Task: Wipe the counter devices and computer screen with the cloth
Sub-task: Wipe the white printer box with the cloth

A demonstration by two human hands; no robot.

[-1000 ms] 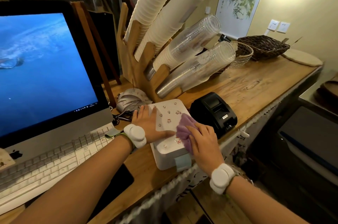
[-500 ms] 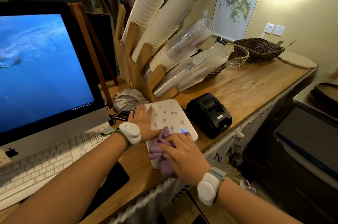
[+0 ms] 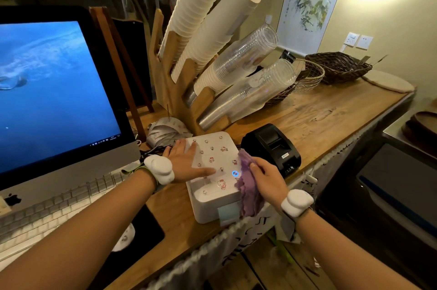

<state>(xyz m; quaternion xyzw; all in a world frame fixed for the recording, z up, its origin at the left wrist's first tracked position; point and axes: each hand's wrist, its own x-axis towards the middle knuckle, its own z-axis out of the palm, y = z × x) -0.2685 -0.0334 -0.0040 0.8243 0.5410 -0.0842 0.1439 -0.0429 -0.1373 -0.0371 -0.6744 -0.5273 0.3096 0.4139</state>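
The right hand has its grip closed on a crumpled purple cloth, soft and ruffled, pressed against the right side of a white box-shaped device. The cloth hangs lengthwise down that side, past the device's front corner. The left hand lies flat with fingers spread, holding nothing, on the device's smooth sticker-dotted lid, where a small blue ring light glows. Just right of the cloth sits a glossy black receipt printer, close to the knuckles. Behind stand slanted stacks of paper and clear plastic cups in a wooden rack. On the left of the wooden tabletop are the computer screen and a white keyboard
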